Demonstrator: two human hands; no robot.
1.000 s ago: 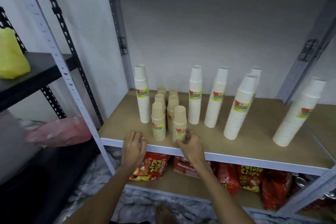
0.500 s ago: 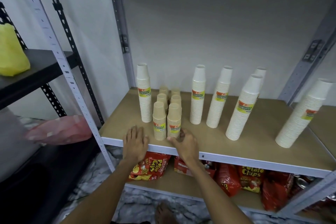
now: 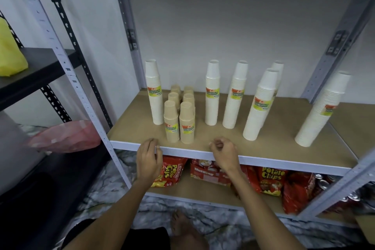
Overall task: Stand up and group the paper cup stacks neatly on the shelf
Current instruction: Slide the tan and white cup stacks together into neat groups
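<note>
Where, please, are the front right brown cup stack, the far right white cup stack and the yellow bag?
front right brown cup stack [image 3: 187, 126]: head view, its label.
far right white cup stack [image 3: 322, 111]: head view, mid stack.
yellow bag [image 3: 10, 53]: head view, its middle.

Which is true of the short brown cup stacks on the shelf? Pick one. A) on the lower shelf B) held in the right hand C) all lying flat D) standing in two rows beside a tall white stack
D: the brown cup stacks stand upright in two rows right of the leftmost tall white stack; both hands are empty.
</note>
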